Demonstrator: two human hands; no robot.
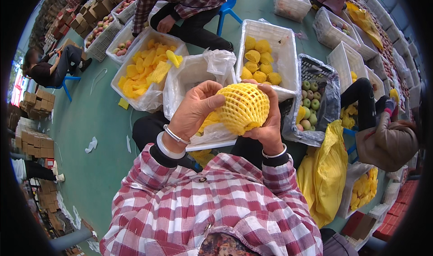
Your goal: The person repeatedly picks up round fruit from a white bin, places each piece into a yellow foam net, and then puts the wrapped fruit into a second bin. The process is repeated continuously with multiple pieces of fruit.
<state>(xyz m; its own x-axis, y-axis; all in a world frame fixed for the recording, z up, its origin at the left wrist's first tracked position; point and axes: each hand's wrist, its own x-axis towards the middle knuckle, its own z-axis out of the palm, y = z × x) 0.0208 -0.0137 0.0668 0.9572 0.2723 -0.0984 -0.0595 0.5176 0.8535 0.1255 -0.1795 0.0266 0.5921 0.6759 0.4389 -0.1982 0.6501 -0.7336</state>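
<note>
A round fruit in a yellow foam fruit net (243,107) is held up in front of my chest. My right hand (270,120) cups it from the right, with the thumb underneath. On the other side my left hand (198,112) pinches the edge of the net between thumb and fingers. The mesh hides most of the fruit. Below my hands stands a white lined crate (184,71), with yellow foam nets (210,120) partly hidden behind my left hand. Green and reddish apples (309,102) lie in a dark plastic-lined crate (319,64) to my right.
Ahead, a white crate (287,52) holds several netted fruits (258,58). Loose foam nets (145,69) fill another crate at left. A yellow sack (326,174) lies by my right side. Co-workers sit ahead (182,5), at left (50,66) and at right (389,144).
</note>
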